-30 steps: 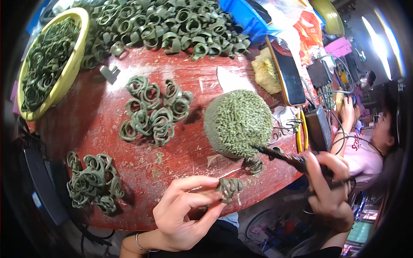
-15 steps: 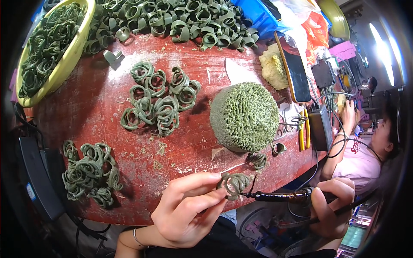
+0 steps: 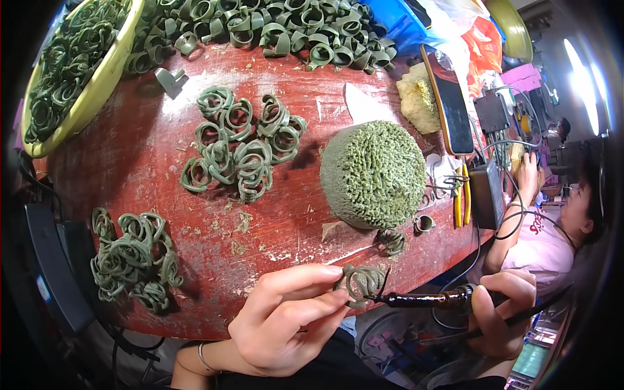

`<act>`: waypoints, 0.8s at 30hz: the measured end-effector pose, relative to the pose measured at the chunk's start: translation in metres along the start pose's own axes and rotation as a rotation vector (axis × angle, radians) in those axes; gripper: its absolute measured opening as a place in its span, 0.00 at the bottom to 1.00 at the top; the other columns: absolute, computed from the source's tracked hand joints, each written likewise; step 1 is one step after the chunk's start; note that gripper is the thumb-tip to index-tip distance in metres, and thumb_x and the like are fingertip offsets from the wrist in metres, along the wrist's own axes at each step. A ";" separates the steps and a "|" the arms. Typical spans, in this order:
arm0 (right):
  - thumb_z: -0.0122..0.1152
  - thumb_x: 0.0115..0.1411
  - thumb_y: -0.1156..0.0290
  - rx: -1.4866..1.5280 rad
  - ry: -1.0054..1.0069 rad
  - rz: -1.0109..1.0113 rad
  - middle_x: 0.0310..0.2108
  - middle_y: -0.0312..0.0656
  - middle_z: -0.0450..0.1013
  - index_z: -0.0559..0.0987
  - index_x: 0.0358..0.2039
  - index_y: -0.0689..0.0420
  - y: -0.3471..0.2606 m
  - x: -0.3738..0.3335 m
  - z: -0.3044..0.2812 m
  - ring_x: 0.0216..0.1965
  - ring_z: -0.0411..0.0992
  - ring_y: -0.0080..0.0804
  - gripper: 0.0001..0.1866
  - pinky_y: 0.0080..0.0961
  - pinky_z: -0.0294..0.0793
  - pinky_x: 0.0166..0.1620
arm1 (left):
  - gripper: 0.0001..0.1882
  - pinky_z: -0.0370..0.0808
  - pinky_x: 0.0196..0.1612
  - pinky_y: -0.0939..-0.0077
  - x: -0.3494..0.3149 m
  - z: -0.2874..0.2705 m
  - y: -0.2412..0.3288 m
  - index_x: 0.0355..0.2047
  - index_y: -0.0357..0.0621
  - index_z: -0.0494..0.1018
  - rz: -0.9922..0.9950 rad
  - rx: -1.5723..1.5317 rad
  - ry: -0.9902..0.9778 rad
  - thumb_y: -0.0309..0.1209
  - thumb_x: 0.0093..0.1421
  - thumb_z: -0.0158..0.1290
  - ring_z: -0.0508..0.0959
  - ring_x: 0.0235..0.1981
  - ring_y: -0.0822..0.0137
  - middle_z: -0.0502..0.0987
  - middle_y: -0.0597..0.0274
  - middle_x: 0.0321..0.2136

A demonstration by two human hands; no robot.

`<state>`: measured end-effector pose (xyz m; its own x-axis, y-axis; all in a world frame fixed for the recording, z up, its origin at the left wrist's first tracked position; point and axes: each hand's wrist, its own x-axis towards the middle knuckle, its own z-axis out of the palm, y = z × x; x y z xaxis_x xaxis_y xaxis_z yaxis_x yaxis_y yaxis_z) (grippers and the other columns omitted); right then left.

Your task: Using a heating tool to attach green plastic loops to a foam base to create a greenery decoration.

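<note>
Head view, inspected from the room: the fingers of the left hand are pinched on a green coil, thumb side against its left edge, held close to the near edge of the red tabletop. To the right of those fingers, the fingers of the right hand are closed around a slim dark tool, its thin tip directed at the coil. Tip and coil overlap in view; actual contact cannot be confirmed.

Just beyond the left fingers lie a loose coil and a small ring. Behind these stands a rough-topped green block, with yellow-handled pliers to its right. Well left of the fingers sits one coil cluster; ahead and left, a second cluster. Farther out lie a phone, a heap of green rings and a yellow basin full of coils.

Risk findings, in my judgement: the pinch is small, so sideways pressure from the tool could twist the coil loose and drop it over the edge. A slip of the tip could strike the left fingers, which are near; were the tool hot, a burn or scorched coil could result.
</note>
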<state>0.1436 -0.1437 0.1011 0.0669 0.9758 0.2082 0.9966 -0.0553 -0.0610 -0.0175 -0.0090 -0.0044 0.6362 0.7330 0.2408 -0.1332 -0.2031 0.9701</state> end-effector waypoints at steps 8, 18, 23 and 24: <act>0.58 0.34 0.76 0.005 0.080 -0.081 0.26 0.49 0.65 0.72 0.32 0.60 0.005 -0.002 0.007 0.22 0.64 0.34 0.19 0.25 0.62 0.23 | 0.14 0.76 0.35 0.82 0.001 -0.002 0.000 0.29 0.34 0.71 0.028 0.011 -0.020 0.13 0.39 0.58 0.76 0.32 0.66 0.69 0.50 0.36; 0.56 0.37 0.77 0.011 0.058 -0.020 0.28 0.49 0.65 0.71 0.36 0.58 0.001 -0.003 0.006 0.23 0.64 0.35 0.20 0.26 0.62 0.24 | 0.14 0.76 0.34 0.83 0.003 -0.002 0.001 0.28 0.35 0.71 0.038 0.021 -0.011 0.13 0.39 0.58 0.77 0.32 0.65 0.69 0.49 0.36; 0.57 0.38 0.75 0.007 0.020 0.004 0.28 0.49 0.65 0.71 0.37 0.58 0.000 -0.002 0.006 0.23 0.63 0.35 0.20 0.27 0.62 0.24 | 0.15 0.76 0.33 0.83 0.001 -0.002 -0.002 0.30 0.35 0.70 0.056 0.035 -0.025 0.13 0.39 0.58 0.76 0.33 0.66 0.69 0.50 0.36; 0.57 0.38 0.74 0.018 0.066 -0.036 0.27 0.49 0.65 0.71 0.37 0.58 0.003 -0.004 0.010 0.23 0.63 0.35 0.20 0.27 0.62 0.24 | 0.15 0.76 0.33 0.83 0.000 -0.002 -0.003 0.30 0.35 0.70 0.055 0.037 -0.024 0.13 0.39 0.58 0.76 0.33 0.66 0.69 0.50 0.36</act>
<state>0.1456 -0.1460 0.0902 0.0341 0.9610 0.2746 0.9974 -0.0155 -0.0698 -0.0188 -0.0070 -0.0071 0.6472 0.7042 0.2920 -0.1401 -0.2666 0.9536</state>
